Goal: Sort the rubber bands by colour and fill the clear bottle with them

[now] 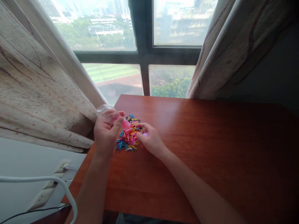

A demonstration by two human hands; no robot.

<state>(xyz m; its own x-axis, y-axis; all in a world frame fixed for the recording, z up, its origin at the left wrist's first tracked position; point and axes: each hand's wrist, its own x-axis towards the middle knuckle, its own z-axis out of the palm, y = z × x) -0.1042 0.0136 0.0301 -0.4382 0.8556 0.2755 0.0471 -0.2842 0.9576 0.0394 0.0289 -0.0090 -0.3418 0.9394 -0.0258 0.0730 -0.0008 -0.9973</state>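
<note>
My left hand [106,133] is wrapped round a clear plastic container [106,112], tilted over the left side of the pile. Something pink [126,124] shows at the container's lower end. Below it, on the table, lies a heap of small thin loops [130,137] in pink, yellow, blue, orange and black, which look like rubber bands. My right hand [149,138] is at the heap's right edge, fingers curled. A small lavender object [145,134] shows between its fingers and palm; its kind is too small to make out.
The reddish-brown wooden table [198,149] stretches right from the heap. Behind it stands a window [146,57] between patterned curtains [46,71]. At lower left, white power sockets [43,197] sit on the wall, and a white curved tube [67,193] is close to my left forearm.
</note>
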